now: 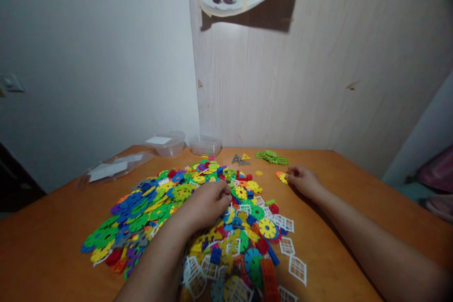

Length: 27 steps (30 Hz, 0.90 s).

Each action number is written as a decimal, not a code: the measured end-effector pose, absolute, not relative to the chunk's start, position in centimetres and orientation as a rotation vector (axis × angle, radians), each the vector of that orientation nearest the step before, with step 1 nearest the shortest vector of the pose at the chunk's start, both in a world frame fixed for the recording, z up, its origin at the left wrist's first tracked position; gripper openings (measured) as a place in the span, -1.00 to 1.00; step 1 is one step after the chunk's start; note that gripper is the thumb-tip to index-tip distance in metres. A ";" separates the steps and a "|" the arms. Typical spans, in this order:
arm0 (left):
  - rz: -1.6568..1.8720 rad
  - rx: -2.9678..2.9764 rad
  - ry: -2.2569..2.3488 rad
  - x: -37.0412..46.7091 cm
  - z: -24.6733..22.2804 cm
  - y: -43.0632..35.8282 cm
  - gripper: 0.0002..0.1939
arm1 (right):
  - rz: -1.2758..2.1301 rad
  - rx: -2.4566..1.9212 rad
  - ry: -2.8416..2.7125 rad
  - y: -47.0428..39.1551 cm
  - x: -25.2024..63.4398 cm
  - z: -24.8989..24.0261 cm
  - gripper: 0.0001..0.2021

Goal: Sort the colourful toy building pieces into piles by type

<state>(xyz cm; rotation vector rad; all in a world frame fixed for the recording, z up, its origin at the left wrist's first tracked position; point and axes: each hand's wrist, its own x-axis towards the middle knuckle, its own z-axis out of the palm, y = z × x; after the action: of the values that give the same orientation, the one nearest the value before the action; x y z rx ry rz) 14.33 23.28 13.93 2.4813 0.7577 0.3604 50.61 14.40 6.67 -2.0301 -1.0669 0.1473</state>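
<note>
A big heap of colourful plastic building pieces (159,212) covers the middle of the orange-brown table (46,250). It mixes notched discs, bricks and white lattice panels. My left hand (212,203) rests over the right part of the heap with its fingers curled down; what they hold, if anything, is hidden. Off to the right of the heap, my right hand (303,181) pinches a small yellow disc (283,179) close to the tabletop. An orange disc (278,174) lies right against it. A flat yellow piece (259,173) lies by itself between the heap and my right hand.
Green pieces (272,157) form a group at the table's back, beside several grey pieces (240,160) and a yellow triangle (245,156). Clear plastic tubs (205,145) and lids (109,170) line the back left. Walls stand behind the table.
</note>
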 end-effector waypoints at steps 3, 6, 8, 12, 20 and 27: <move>0.364 2.480 0.771 14.3 14.1 23.3 -0.84 | 0.154 -2.007 -1.105 13.8 49.3 7.1 -0.87; 0.332 2.510 0.794 14.2 14.2 23.2 -0.85 | 0.427 -1.903 -1.197 12.5 47.2 7.8 -0.82; 0.317 2.535 0.785 14.2 14.2 23.0 -0.81 | 0.794 -1.776 -1.290 11.5 45.8 8.5 -0.78; 0.293 2.608 0.676 14.0 14.1 22.5 -0.62 | 1.227 -1.672 -1.456 10.1 43.5 9.6 -0.71; 0.192 2.751 0.649 14.2 13.8 22.2 -0.53 | 0.934 -1.610 -1.483 10.7 39.7 9.9 -0.77; 0.254 2.746 0.718 14.4 14.3 22.1 -0.63 | 1.047 -1.710 -1.907 9.4 39.5 12.1 -0.65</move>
<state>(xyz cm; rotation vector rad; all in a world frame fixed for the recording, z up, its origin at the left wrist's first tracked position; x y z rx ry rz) 14.37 22.13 14.26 2.7457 0.7178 0.2536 39.49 9.41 12.11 -1.7098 -1.9075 1.0472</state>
